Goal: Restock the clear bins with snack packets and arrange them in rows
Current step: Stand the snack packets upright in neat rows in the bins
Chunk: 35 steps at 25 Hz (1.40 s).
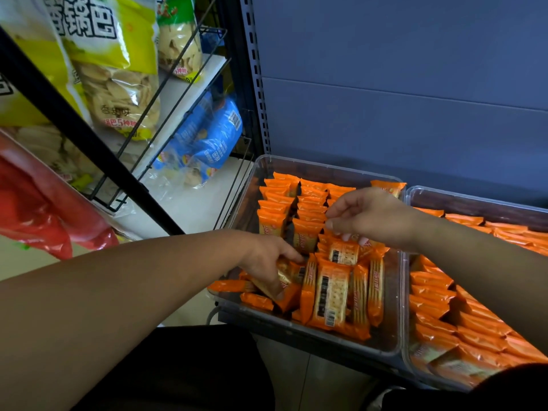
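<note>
Nearest, in the lower middle of the frame, the left hand (268, 262) reaches into the near left corner of the left bin (326, 170). Its fingers are curled round an orange packet (286, 287) that lies tilted among others. Beside it, the near half of this bin holds loose packets (330, 295), some flat, some on edge, some slanted, in no row.

Just past them, the right hand (370, 218) hangs over the middle of the bin. Its fingers bend down with their tips at the top of an upright packet (344, 255), and the index and thumb stand apart. Whether it actually pinches that packet cannot be told.

Farther back, the far half looks done: rows (281, 203) of packets stand on edge, side by side, up to the back wall. At the right edge of the frame, the right bin (415, 192) looks full, its stock (439, 307) overlapped in slanted rows.

The job seems well past halfway. What is left is to stand the loose packets up and carry the rows forward.

In the upper left, a wire rack (166, 93) holds big bags (118, 84). Behind the bins stands a blue panel (385, 84).
</note>
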Each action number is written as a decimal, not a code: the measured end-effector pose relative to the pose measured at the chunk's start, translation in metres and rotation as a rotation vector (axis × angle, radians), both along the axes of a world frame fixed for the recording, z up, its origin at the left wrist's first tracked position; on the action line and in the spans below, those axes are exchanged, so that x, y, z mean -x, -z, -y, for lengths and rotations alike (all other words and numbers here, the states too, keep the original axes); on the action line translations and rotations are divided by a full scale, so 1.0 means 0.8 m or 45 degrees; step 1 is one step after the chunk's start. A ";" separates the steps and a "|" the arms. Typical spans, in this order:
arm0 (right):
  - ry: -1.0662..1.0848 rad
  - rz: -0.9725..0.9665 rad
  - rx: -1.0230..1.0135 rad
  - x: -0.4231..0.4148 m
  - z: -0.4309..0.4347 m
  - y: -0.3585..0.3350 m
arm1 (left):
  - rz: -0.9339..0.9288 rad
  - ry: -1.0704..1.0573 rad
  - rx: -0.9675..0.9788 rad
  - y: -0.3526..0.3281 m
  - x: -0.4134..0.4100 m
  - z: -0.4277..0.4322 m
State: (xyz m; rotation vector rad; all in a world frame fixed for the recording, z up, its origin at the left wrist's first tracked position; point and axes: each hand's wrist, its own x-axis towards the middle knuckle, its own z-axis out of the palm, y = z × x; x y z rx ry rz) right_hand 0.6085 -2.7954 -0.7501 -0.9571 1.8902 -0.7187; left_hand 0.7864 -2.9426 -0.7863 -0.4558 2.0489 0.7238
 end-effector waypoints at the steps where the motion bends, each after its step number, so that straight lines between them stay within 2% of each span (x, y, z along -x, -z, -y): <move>1: 0.009 0.009 0.007 0.002 0.000 0.000 | -0.042 -0.013 -0.016 -0.005 -0.002 -0.001; 10: -0.087 0.026 0.017 -0.015 0.004 -0.003 | -0.367 -0.242 0.033 -0.053 -0.041 0.019; 17: 0.006 0.073 0.081 -0.020 0.008 -0.006 | -0.653 -0.694 0.127 -0.086 -0.045 0.036; 19: 0.088 0.235 0.128 -0.020 0.010 -0.007 | -0.839 -0.929 -0.040 -0.092 -0.029 0.027; 22: 0.302 0.703 0.236 -0.017 0.015 -0.010 | -1.110 -1.230 -0.255 -0.084 0.011 0.011; 24: 0.419 0.940 0.331 -0.010 0.019 -0.009 | -1.205 -1.263 -0.259 -0.071 0.041 -0.001; 26: 0.588 0.996 0.389 -0.001 0.021 -0.005 | -1.227 -1.233 -0.314 -0.064 0.060 -0.008; 27: 0.659 0.896 0.393 0.004 0.021 -0.002 | -1.209 -1.208 -0.328 -0.062 0.062 -0.008; 28: 0.678 0.666 0.377 0.009 0.020 0.001 | -1.173 -1.149 -0.262 -0.059 0.057 -0.006; 30: 0.597 0.158 0.317 0.017 0.020 0.008 | -1.020 -0.793 0.192 -0.045 0.030 0.008; 32: 0.566 -0.054 0.288 0.020 0.022 0.012 | -0.699 -0.320 0.591 -0.026 -0.004 0.017; 33: 0.551 -0.148 0.265 0.021 0.024 0.015 | -0.586 -0.170 0.670 -0.021 -0.015 0.018; 35: 0.510 -0.400 0.173 0.024 0.029 0.020 | -0.519 -0.054 0.722 -0.017 -0.020 0.016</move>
